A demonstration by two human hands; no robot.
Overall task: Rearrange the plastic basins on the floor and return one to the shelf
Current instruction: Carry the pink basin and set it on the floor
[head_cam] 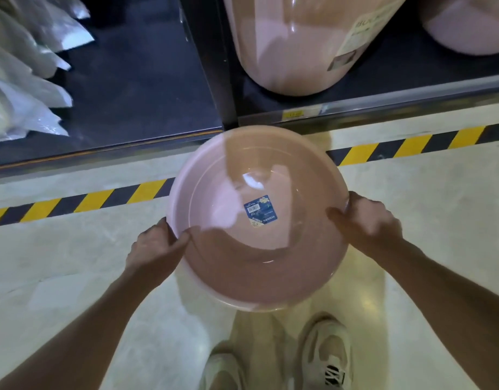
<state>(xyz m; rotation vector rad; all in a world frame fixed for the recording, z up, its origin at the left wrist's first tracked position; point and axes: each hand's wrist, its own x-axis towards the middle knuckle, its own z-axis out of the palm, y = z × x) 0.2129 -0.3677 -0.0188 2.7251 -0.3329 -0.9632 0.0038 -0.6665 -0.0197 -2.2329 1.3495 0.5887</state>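
Above the floor, left hand (155, 249) and right hand (366, 220) grip the pink basin (256, 220) by opposite rims. Return step underway, apparently. Next: lift onto far shelf (411, 88).

Shelf (411, 88) crowded with pink buckets (293, 46)

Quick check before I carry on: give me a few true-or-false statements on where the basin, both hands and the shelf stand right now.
1. Both hands grip the pink basin by its rim. True: the left hand and the right hand hold opposite sides.
2. The basin rests on the shelf. False: it is held above the floor, in front of the shelf.
3. A blue label sits inside the basin. True.
4. The shelf ahead is bare. False: pink tubs stand on it.
5. The tape on the floor is red and white. False: it is striped yellow and black.
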